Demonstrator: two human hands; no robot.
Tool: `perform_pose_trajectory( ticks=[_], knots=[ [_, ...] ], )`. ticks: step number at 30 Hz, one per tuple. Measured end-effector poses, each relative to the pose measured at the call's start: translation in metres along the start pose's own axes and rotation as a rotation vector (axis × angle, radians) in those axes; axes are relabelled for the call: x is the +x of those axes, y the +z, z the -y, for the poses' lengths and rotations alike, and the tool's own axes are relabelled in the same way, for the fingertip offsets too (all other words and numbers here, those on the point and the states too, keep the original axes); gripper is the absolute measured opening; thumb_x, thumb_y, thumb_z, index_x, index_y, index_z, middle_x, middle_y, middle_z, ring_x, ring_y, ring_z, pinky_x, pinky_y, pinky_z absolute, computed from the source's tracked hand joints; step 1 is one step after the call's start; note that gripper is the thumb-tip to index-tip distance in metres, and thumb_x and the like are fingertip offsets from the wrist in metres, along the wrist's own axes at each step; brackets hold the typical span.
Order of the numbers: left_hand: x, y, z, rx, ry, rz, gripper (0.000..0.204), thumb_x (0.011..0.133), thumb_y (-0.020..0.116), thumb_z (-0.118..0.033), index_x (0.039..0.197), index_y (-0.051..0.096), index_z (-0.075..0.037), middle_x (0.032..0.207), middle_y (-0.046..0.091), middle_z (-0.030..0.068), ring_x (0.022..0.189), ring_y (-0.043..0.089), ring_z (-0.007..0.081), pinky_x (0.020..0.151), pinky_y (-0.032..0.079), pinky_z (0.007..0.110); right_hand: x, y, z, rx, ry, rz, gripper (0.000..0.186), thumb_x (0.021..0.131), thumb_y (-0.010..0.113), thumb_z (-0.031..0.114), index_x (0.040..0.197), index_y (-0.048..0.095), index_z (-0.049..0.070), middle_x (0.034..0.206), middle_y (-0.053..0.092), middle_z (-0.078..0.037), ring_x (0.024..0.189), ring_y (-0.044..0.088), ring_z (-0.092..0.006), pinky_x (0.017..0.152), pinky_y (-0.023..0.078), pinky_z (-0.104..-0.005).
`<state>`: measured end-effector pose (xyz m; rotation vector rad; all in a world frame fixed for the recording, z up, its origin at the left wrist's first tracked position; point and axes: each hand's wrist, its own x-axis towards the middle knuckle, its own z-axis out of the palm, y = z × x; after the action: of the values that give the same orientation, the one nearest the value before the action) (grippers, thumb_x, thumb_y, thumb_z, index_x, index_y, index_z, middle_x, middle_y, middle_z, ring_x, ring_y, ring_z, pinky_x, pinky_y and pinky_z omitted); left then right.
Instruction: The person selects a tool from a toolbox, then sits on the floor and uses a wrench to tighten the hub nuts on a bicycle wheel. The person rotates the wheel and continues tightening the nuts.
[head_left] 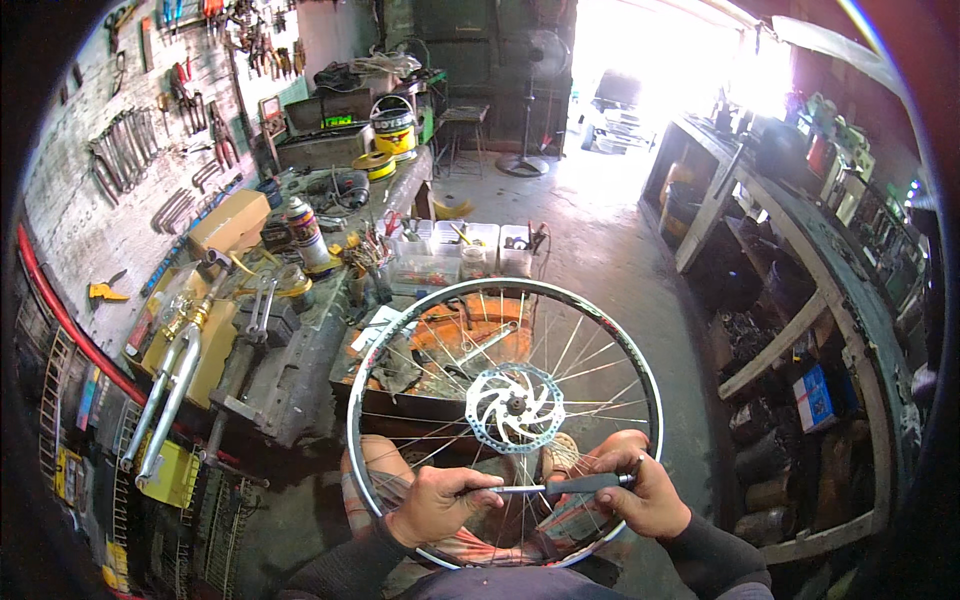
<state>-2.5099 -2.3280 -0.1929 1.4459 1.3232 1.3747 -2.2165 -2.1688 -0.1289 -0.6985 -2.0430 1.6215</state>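
Observation:
A bicycle wheel (654, 392) with a silver-edged rim, thin spokes and a white-looking disc rotor (491, 392) lies tilted in front of me, above my legs. Across its lower spokes is a slim tool (580, 485) with a silver shaft and a dark grey sleeve or handle. The fingers of my left hand (442, 503) are closed on the silver end, at the wheel's lower left. My right hand (643, 497) grips the dark end near the rim's lower right. Part of the rim is hidden behind my hands.
Beyond the wheel sit an orange tray (495, 330) and plastic bins (450, 260). A cluttered bench (320, 380) with a vise stands left, below a wall of tools (130, 140). Wooden shelving (800, 330) runs along the right. A fan (530, 160) stands near the bright doorway.

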Motion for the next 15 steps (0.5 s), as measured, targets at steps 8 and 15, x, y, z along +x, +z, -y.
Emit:
perform_pose_trajectory(
  ticks=[8,15],
  knots=[
    [0.011,-0.002,-0.012,0.151,0.118,0.063,0.021,0.102,0.074,-0.007,0.118,0.074,0.006,0.095,0.082,0.0175,0.089,0.082,0.0228,0.079,0.065,0.032,-0.005,-0.004,-0.024,0.225,0.256,-0.055,0.031,0.099,0.079,0.014,0.121,0.063,0.0,0.117,0.071,-0.011,0.109,0.067,-0.018,0.096,0.055,-0.0344],
    [0.009,0.017,0.012,-0.445,-0.259,0.005,0.045,0.114,0.055,-0.04,0.124,0.069,0.002,0.1,0.074,0.009,0.092,0.073,0.0165,0.086,0.06,0.031,-0.017,0.029,-0.041,0.209,0.041,-0.227,0.034,0.092,0.084,0.008,0.117,0.062,0.001,0.12,0.074,-0.013,0.114,0.071,-0.0201,0.102,0.056,-0.0388]
  ],
)
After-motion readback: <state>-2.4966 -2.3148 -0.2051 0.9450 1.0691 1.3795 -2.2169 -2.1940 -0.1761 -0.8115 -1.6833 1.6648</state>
